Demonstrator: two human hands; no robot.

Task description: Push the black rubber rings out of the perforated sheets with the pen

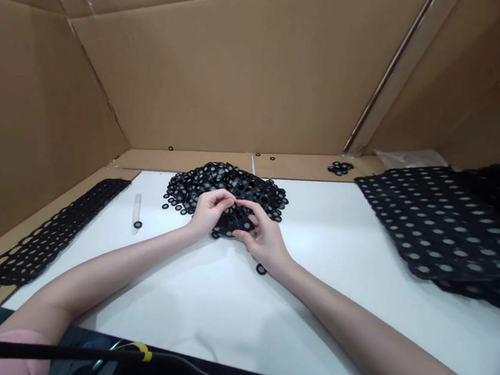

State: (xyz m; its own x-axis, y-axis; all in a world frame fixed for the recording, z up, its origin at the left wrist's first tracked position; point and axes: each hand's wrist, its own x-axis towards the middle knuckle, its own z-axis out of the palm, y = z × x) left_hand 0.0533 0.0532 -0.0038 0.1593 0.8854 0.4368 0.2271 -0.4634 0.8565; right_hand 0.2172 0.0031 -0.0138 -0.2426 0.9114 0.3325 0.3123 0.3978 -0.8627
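Observation:
A heap of small black rings [226, 176] lies on the white board, in front of and under both hands. My left hand [209, 212] is over the heap's near side, its thumb and index finger pinched together; what is between them is too small to make out. My right hand [266, 239] curves in from the other side with its index fingertip against the left fingertips. Its thumb stands apart from the index finger, with dark pieces visible in the gap. One loose black ring [261, 269] rests on the board just below my right hand.
Stacked black perforated sheets [444, 225] cover the right side, and a narrower perforated strip stack [60, 229] lies left. A clear tube [137, 206] with a black ring at its near end is on the white board [165, 298]. Cardboard walls [244, 78] enclose the back and sides.

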